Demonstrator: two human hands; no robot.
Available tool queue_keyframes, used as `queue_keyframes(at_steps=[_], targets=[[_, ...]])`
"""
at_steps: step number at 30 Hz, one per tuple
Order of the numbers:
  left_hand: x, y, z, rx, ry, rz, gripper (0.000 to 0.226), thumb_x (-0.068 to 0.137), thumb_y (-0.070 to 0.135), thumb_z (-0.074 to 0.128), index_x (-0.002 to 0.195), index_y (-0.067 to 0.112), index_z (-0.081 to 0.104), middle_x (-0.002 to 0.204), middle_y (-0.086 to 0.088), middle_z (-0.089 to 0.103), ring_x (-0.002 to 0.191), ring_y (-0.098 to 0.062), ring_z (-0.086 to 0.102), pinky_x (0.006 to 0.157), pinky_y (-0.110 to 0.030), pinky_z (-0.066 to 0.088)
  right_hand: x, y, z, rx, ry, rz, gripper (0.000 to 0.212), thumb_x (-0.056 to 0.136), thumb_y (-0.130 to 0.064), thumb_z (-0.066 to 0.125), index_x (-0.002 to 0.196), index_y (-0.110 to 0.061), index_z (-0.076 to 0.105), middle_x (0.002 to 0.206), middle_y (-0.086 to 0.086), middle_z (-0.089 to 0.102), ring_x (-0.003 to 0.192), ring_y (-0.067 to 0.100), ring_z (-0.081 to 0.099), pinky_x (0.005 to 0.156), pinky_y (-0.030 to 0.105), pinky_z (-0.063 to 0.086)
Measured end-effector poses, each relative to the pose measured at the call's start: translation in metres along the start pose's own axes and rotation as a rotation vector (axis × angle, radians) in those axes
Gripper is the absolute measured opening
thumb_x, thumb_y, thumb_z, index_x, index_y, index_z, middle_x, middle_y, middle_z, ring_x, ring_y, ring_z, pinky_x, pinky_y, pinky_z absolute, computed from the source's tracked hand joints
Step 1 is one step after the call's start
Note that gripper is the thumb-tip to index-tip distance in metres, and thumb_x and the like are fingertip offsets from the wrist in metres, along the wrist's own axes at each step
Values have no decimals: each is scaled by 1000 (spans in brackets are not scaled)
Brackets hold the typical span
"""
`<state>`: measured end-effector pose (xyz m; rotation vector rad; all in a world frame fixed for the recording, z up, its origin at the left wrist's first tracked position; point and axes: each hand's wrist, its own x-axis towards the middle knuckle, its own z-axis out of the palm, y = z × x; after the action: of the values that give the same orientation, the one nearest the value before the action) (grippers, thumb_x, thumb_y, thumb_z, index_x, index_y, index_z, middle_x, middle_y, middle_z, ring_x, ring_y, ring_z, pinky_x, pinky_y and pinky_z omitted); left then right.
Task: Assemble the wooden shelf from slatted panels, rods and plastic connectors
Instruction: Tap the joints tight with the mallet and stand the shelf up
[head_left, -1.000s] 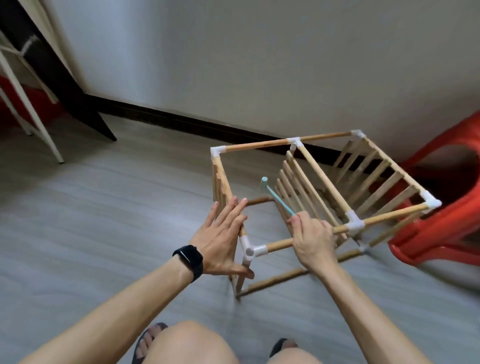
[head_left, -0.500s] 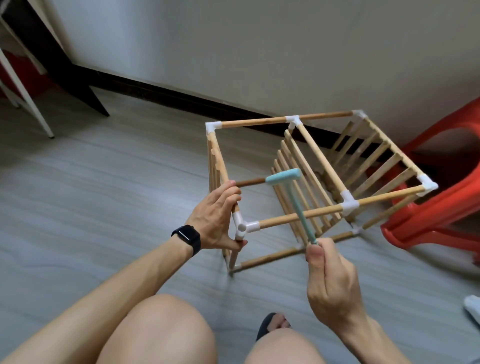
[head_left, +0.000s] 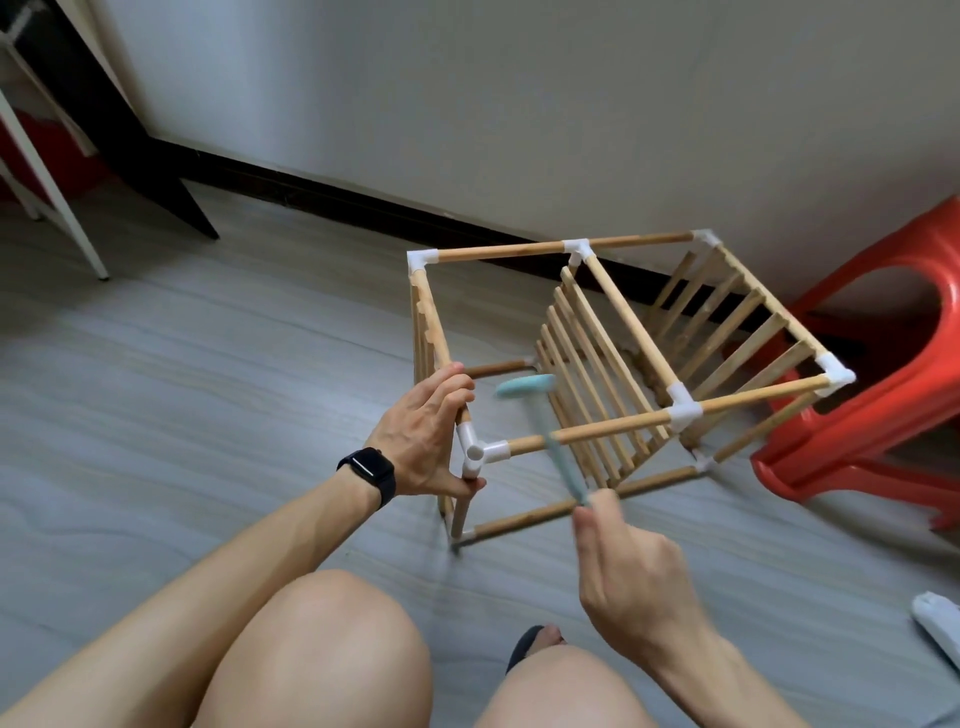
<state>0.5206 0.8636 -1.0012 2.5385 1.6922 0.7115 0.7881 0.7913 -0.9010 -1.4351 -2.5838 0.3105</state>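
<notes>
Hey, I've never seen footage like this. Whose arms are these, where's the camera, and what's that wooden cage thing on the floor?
No machine here: the camera sits on a person's head, looking down at their own arms and knees. On the grey floor stands a half-built wooden shelf, slatted panels and rods joined by white plastic connectors. The left hand, wearing a black watch, grips the shelf at its near corner. The right hand holds a small light-blue hammer, blurred here. A red plastic stool stands to the right.

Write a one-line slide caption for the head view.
Left hand grips the wooden shelf frame by a white corner connector; right hand holds a motion-blurred teal hammer.
</notes>
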Motion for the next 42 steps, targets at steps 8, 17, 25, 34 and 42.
queue_keyframes(at_steps=[8, 17, 25, 34, 42], targets=[[1, -4, 3, -18, 18, 13, 107, 56, 75, 75, 130, 8, 37, 136, -13, 48, 143, -35, 32, 115, -44, 36, 3, 9, 1, -28, -24, -18, 22, 105, -42, 19, 94, -30, 33, 55, -7, 42, 52, 21, 56, 42, 33, 23], [2, -2, 2, -11, 9, 11, 106, 57, 77, 70, 131, 9, 36, 137, -13, 48, 144, -36, 33, 114, -46, 38, 4, 0, 1, 85, 64, -15, 22, 105, -42, 20, 90, -30, 32, 51, -11, 37, 43, 17, 50, 38, 28, 27], [0, -2, -1, -7, -39, 5, 109, 60, 80, 70, 136, 11, 33, 147, -11, 43, 148, -31, 25, 117, -47, 33, 30, 10, -8, 185, 210, 12, 27, 103, -42, 22, 85, -30, 37, 48, -3, 45, 44, 17, 52, 34, 25, 34], [33, -56, -57, -136, 61, -230, 94, 82, 74, 56, 153, 21, 25, 159, -4, 29, 145, -19, 31, 117, -49, 31, 128, 32, 24, 221, 197, 215, 34, 104, -41, 24, 77, -28, 39, 67, -4, 51, 61, 12, 49, 57, 37, 37], [102, -109, -51, -889, -107, -936, 122, 69, 49, 85, 158, 18, 9, 154, -4, 30, 138, -22, 36, 113, -43, 32, 109, 48, 30, 120, 129, 357, 36, 102, -43, 25, 74, -26, 40, 63, -6, 53, 61, 11, 51, 58, 36, 30]])
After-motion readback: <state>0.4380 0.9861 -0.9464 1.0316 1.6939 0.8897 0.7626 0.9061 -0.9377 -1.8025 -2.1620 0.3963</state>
